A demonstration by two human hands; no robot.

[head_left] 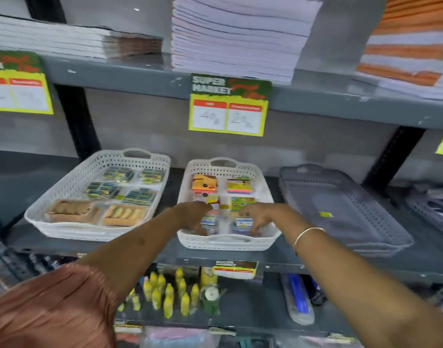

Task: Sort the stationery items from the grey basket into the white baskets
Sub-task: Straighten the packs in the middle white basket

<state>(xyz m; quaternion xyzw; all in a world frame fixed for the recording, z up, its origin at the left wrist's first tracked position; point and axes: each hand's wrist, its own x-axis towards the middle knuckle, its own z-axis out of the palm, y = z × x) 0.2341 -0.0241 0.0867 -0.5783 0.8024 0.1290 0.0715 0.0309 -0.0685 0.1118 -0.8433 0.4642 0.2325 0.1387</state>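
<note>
White perforated plastic, both sorting baskets: left basket [65, 197] near the shelf's [278, 257] front edge, holding dark-and-yellow packs at the back and tan wrapped packs at the front; middle basket [228, 243] just beside it, filled with small bright boxes and sticky-note pads [239, 185]. Grey basket [346, 209] at the right end of the same shelf, apparently emptied apart from one small yellow label on its floor, so sorting probably close to finished. Left hand [193, 217] and right hand [258, 218] both down in the front half of the middle basket, fingers spread and curled over the small boxes [244, 222] near the front rim; whether pinching one or only nudging them into rows, cannot tell through the motion blur. Boxes likely light, stiff cardboard, some wrapped in slick film, so best taken by the two long sides with fingertips, not by the glossy top. Pads softer at the edges, easy to fan or dent. Baskets light and thin-walled, apt to slide on the painted grey metal shelf if pushed. Supermarket aisle: paper stacks on the shelf above, price cards clipped to the shelf edges, yellow bottles [169, 292] on the shelf below.
</note>
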